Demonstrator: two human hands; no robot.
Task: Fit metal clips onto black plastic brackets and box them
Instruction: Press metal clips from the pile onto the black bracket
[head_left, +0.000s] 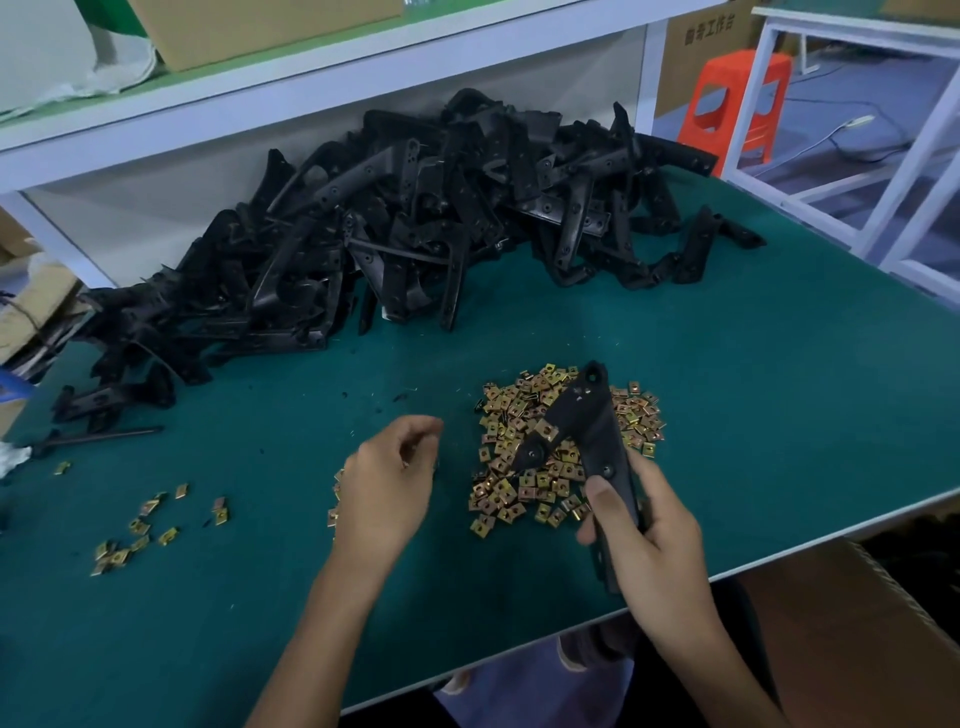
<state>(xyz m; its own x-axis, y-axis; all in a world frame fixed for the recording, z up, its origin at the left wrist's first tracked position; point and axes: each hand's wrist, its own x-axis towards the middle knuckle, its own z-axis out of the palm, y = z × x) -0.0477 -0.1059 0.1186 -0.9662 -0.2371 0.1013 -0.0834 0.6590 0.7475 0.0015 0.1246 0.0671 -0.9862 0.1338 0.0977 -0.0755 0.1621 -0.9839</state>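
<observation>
The right hand (644, 540) grips a black plastic bracket (597, 431) by its long arm over the metal clips (519, 483) heaped on the bench (753, 389). The bracket looks stiff and light. The left hand (387, 483) curls beside them, contents unclear.

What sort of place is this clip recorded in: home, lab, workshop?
Most likely a small factory assembly bench. A green-matted worktable holds a big heap of identical black plastic brackets and a loose pile of metal clips, with a cardboard box on the white shelf above.
</observation>
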